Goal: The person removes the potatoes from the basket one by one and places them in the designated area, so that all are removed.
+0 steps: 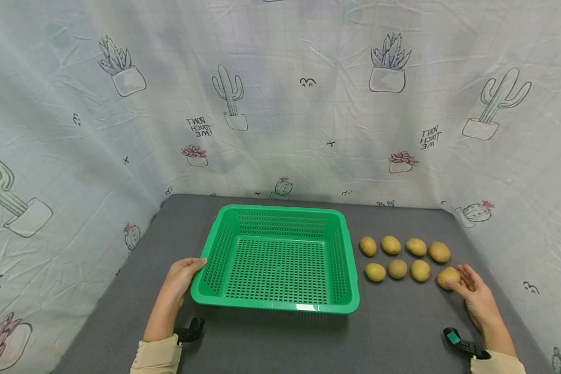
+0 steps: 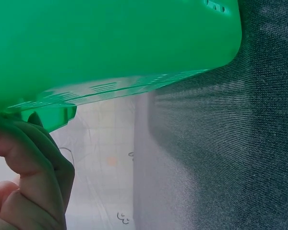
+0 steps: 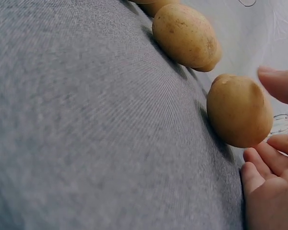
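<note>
My left hand [image 1: 179, 280] holds the left rim of a green plastic basket [image 1: 275, 304]. The left wrist view shows curled fingers [image 2: 43, 158] at the rim and the basket's outer wall [image 2: 110, 43]. At the right, my right hand [image 1: 481, 298] is around the nearest right-hand potato [image 1: 448, 278], which rests on the cloth. In the right wrist view, the thumb [image 3: 282, 86] stands slightly apart from this potato [image 3: 239, 111], while the fingers lie close against its other side. Several more yellow-brown potatoes, among them one potato [image 1: 420, 270] just left of it, lie in two rows.
Dark grey cloth covers the table [image 1: 392, 332]. The basket's perforated floor [image 1: 278, 270] shows no potatoes on it. A pale curtain [image 1: 285, 114] printed with cacti encloses the back and sides. Black bands with devices are on the left wrist [image 1: 190, 331] and right wrist [image 1: 465, 345].
</note>
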Demonstrator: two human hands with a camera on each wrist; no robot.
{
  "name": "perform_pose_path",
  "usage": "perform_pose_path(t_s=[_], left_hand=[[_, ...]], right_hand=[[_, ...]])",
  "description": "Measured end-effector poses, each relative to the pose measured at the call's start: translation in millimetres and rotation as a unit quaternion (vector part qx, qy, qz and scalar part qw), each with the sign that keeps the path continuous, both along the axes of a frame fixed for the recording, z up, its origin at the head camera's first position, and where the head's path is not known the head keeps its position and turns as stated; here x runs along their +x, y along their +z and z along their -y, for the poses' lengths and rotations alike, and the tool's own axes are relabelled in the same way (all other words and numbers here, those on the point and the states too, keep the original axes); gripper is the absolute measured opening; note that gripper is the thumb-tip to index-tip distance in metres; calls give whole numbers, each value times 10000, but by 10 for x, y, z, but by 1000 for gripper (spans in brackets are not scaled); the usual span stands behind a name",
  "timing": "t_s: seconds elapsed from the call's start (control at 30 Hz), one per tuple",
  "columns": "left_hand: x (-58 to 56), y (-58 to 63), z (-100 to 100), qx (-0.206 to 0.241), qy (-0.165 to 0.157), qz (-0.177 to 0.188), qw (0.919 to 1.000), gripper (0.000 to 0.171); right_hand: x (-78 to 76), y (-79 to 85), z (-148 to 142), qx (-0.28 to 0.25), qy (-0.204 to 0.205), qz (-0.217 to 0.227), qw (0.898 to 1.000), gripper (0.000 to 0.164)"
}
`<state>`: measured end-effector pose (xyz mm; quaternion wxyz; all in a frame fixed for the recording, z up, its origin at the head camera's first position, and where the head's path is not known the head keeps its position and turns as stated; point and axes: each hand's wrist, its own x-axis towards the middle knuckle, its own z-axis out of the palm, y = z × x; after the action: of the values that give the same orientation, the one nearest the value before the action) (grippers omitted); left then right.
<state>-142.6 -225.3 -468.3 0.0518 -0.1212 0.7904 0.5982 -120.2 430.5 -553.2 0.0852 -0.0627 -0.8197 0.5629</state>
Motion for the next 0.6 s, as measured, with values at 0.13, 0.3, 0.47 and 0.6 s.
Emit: perform_pose_path(t_s=[0.13,0.3,0.47,0.6], left_hand=[[-7,0,3,-60,-31,-6,10000,42],[-23,-1,8,-19,-35,2,10000,42],[-35,-7,11,78,-58,-18,10000,43],[-48,-30,21,386,-61,54,9992,42]], right_hand=[[24,-33,-23,-808,-72,-201,9965,80],[47,-44,-47,-1349,43,-220,9906,79],[71,4,-40,-1300,-79,-88,9914,79],[99,60,-12,-1265,-209,-129,9917,78]])
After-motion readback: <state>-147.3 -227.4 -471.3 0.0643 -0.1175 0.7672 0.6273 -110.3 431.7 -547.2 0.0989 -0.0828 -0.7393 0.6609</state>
